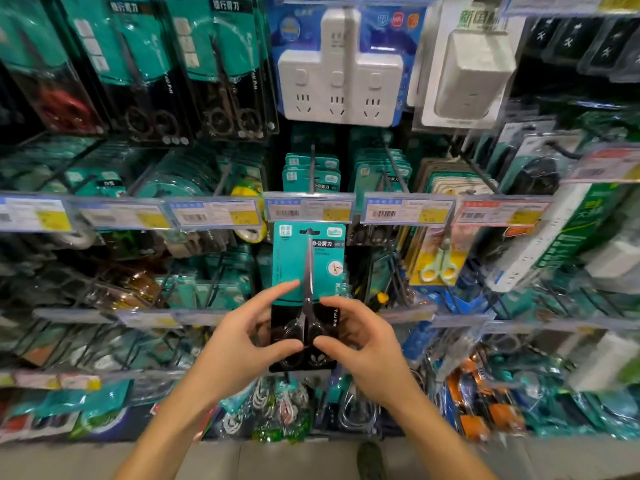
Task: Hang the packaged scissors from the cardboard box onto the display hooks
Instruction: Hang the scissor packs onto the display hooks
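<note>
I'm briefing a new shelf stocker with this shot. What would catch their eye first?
Dead centre, the left hand and right hand pinch a teal-and-black scissors pack upright, its hang hole just below the price-tag rail. Above, white power sockets stand out against the dark wall, and yellow-handled scissors hang to the right.

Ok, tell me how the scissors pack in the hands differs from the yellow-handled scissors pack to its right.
The held scissors pack has a teal and black card with black handles; the yellow-handled pack has a yellow card with pale handles. The held one is gripped by the left hand and right hand; the yellow one hangs untouched. The held scissors look longer. Both hang handles down.
</note>
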`<state>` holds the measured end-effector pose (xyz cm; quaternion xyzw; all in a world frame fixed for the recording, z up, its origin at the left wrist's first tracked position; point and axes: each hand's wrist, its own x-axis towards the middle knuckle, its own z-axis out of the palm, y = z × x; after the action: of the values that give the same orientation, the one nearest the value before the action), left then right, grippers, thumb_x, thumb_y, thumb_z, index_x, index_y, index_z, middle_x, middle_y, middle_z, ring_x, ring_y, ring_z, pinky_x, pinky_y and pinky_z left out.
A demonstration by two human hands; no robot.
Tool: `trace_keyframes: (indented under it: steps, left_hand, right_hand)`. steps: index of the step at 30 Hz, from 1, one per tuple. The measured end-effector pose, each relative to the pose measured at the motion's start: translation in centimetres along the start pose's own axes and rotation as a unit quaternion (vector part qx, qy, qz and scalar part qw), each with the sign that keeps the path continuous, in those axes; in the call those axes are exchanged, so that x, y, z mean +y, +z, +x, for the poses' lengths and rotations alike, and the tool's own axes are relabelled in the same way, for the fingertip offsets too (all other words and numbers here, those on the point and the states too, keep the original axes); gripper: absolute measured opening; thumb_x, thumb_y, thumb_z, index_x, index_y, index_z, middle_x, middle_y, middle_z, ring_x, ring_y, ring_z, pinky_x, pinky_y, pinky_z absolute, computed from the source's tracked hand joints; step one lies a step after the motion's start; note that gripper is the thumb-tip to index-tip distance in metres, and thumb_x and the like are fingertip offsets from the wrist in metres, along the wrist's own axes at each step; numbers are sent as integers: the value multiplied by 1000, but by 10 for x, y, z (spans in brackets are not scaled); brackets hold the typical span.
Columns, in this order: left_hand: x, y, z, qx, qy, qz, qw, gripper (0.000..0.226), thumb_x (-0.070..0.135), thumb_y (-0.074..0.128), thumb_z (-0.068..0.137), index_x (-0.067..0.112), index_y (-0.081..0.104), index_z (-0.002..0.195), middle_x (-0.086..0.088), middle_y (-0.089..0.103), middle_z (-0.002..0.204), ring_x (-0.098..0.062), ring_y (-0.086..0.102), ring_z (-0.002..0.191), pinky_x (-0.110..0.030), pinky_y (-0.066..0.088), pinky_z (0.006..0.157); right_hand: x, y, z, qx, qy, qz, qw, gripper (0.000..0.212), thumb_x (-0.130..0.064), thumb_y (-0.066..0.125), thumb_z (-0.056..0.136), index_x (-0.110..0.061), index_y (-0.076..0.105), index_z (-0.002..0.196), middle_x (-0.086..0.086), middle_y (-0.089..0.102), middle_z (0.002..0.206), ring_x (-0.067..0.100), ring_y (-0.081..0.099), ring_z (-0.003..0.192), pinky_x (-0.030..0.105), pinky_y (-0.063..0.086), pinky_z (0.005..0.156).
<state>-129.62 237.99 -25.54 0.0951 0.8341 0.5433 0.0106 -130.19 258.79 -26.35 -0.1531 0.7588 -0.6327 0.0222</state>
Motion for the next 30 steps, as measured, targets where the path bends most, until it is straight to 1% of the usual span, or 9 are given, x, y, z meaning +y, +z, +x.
trace_keyframes:
  steps: [6, 9, 12, 14, 17, 19, 22, 26, 30]
  left_hand:
    - [1, -2, 8, -12, -15, -46, 999, 71, 14, 80, 76, 57, 50, 125, 12, 66, 124, -34, 65, 96, -51, 53, 79]
    - [-7, 2, 6, -13, -32, -78, 996, 72, 15, 81, 77, 52, 50, 130, 10, 64, 128, -44, 62, 101, -61, 51, 90]
    - [-7, 3, 5, -7, -37, -76, 996, 71, 29, 81, 73, 54, 48, 131, 11, 58, 136, -25, 62, 114, -52, 52, 93]
    - [-3, 1, 11, 1, -23, -65, 998, 70, 29, 80, 71, 57, 49, 128, 10, 64, 129, -11, 65, 100, -43, 54, 84]
    - [7, -4, 21, 18, 1, -71, 997, 70, 16, 81, 74, 55, 53, 125, 13, 69, 120, -26, 68, 102, -49, 52, 83]
    - [11, -5, 25, 30, 6, -50, 998, 72, 13, 82, 75, 59, 53, 123, 16, 64, 126, -20, 66, 103, -43, 52, 75]
    - [11, -7, 30, 18, 17, -32, 999, 73, 14, 82, 75, 61, 51, 123, 11, 63, 129, -8, 61, 93, -29, 47, 66]
    - [9, -13, 43, 2, 20, -50, 999, 76, 9, 80, 75, 55, 51, 128, 11, 72, 112, -10, 59, 78, -23, 43, 62]
    - [6, -10, 49, -12, 16, -61, 998, 76, 10, 80, 76, 53, 49, 130, 7, 74, 107, -18, 46, 72, -33, 39, 62]
  right_hand:
    - [2, 4, 7, 1, 4, 40, 999, 49, -7, 75, 83, -26, 61, 126, -14, 68, 119, 6, 66, 108, 25, 54, 90]
    - [9, 5, 8, -6, 16, 43, 999, 50, -6, 75, 82, -26, 61, 126, -15, 68, 117, 7, 66, 106, 23, 54, 88]
    - [11, 5, 9, -6, 8, 39, 999, 50, -5, 75, 82, -25, 61, 126, -15, 69, 116, 7, 67, 105, 25, 55, 89]
    - [8, 4, 15, -6, -3, 34, 999, 49, -6, 74, 83, -24, 61, 126, -4, 72, 107, 7, 69, 93, 25, 56, 84]
    - [-2, -1, 24, 5, -23, 21, 999, 47, -6, 74, 83, -25, 61, 124, 8, 53, 66, 2, 45, 54, 17, 44, 59]
    - [-4, -5, 27, 8, -29, 27, 999, 46, -5, 73, 84, -24, 61, 125, 3, 40, 60, 3, 36, 51, 14, 38, 56]
    - [-2, -6, 28, 15, -31, 27, 999, 46, -7, 73, 85, -27, 61, 125, 1, 40, 58, 5, 35, 51, 15, 38, 56]
    - [-1, -7, 40, 20, -25, 10, 999, 48, -9, 75, 84, -31, 60, 124, -9, 43, 51, 6, 35, 51, 15, 38, 56]
    - [3, -10, 44, 32, -21, 13, 999, 48, -11, 75, 84, -37, 59, 122, -13, 37, 46, 5, 31, 50, 15, 34, 55]
